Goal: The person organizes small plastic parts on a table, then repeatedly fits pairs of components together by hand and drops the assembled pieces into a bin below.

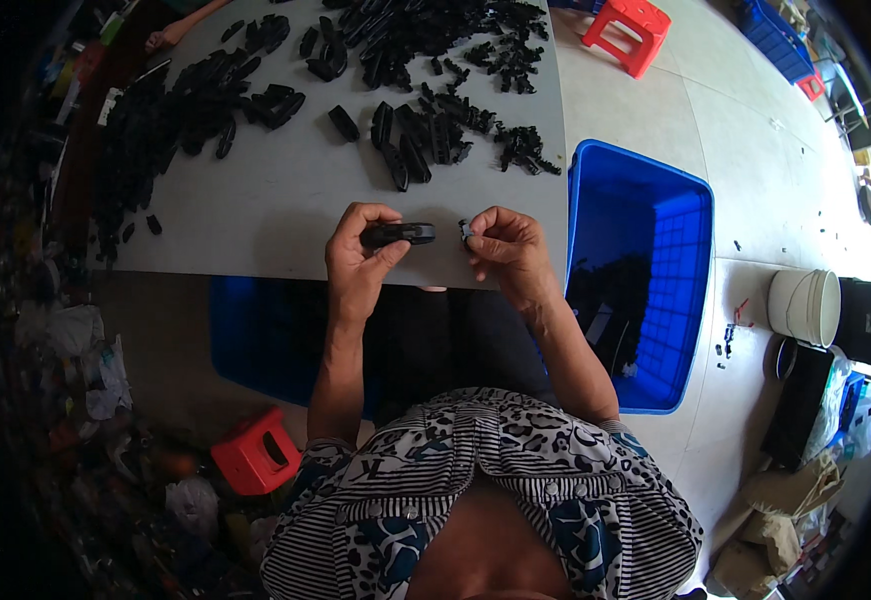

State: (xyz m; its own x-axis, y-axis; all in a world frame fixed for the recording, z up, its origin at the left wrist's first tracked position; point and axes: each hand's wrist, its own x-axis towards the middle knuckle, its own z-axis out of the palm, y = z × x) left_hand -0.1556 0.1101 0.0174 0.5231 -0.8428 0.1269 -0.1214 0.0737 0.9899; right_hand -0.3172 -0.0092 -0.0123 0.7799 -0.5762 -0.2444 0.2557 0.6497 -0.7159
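Note:
Over the near edge of the grey table point(256, 235), my left hand point(361, 245) grips a long black plastic part point(399, 235) between thumb and fingers. Its free end points toward my right hand point(511, 245). In that right hand, a small black plastic piece point(466, 234) is pinched at the fingertips, a short gap away from the larger part. The exact kind of either part is too small to tell. Several similar long black parts point(397, 165) lie just beyond my hands, next to a cluster of small jagged black pieces point(526, 150).
Piles of black parts point(171, 110) cover the table's left and far sides. A blue crate point(691, 290) stands right of the table; another blue bin point(256, 370) is under it. Red stools point(256, 455) stand at lower left and far right. Another person's hand point(166, 37) rests at far left.

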